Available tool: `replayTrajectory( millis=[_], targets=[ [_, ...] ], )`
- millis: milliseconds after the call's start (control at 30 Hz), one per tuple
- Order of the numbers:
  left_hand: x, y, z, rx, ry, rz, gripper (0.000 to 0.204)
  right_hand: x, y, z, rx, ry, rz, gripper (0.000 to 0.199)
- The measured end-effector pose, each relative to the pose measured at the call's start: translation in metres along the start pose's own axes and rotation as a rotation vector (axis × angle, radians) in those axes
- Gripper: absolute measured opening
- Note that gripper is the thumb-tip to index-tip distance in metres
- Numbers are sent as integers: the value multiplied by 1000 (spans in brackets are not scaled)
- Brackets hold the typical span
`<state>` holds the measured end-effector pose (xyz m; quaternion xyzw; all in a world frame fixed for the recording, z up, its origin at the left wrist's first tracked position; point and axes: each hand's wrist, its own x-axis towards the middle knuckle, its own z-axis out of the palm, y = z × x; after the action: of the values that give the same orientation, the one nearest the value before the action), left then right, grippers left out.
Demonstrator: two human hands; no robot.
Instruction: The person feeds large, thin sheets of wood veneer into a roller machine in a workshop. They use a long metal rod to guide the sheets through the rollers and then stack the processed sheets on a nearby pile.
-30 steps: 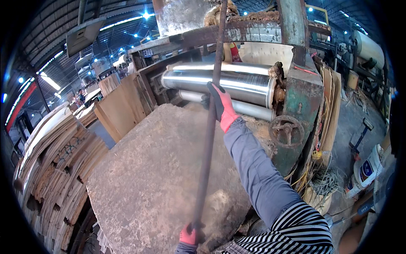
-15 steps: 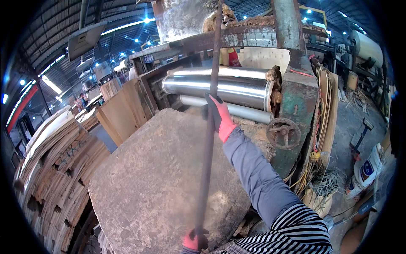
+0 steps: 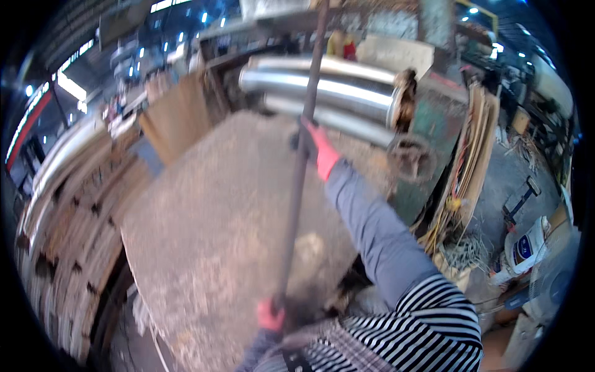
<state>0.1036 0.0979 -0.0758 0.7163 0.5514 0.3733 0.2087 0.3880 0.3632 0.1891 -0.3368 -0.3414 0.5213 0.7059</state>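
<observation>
A long dark rod (image 3: 296, 214) stands steeply in front of me, running from near my body up past the top edge of the view. My right hand (image 3: 316, 146), in a pink and black glove, is wrapped round it about halfway up. Low down, my left hand (image 3: 271, 314) in the same kind of glove grips the rod's near end, smeared by motion. Beneath the rod lies a broad, rough brown slab (image 3: 198, 235). Beyond my right hand are shiny metal rollers (image 3: 322, 88) set in a machine frame.
Stacked wood veneer sheets (image 3: 80, 229) stand at the left, with a plywood board (image 3: 178, 118) behind. A handwheel (image 3: 411, 159) sits on the green machine side (image 3: 437, 121). To the right are upright veneer sheets (image 3: 472, 149), tangled strapping (image 3: 465, 251) and a white bucket (image 3: 524, 248).
The view has tipped downward, so the rollers and slab sit higher. My left hand has shifted a little left with the rod's near end; both hands keep their hold.
</observation>
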Motion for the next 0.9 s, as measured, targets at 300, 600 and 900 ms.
replayTrajectory(
  millis=[300,600,900],
  targets=[
    [34,-16,-49,363,-354,85,47,42,71,-35,-136,-153,97,44],
    [-33,-54,-107,201,-39,-200,45,18,45,-28,-201,-182,109,42],
    [-82,-48,-115,188,140,-287,48,-9,40,-9,-215,-227,86,42]
  ],
)
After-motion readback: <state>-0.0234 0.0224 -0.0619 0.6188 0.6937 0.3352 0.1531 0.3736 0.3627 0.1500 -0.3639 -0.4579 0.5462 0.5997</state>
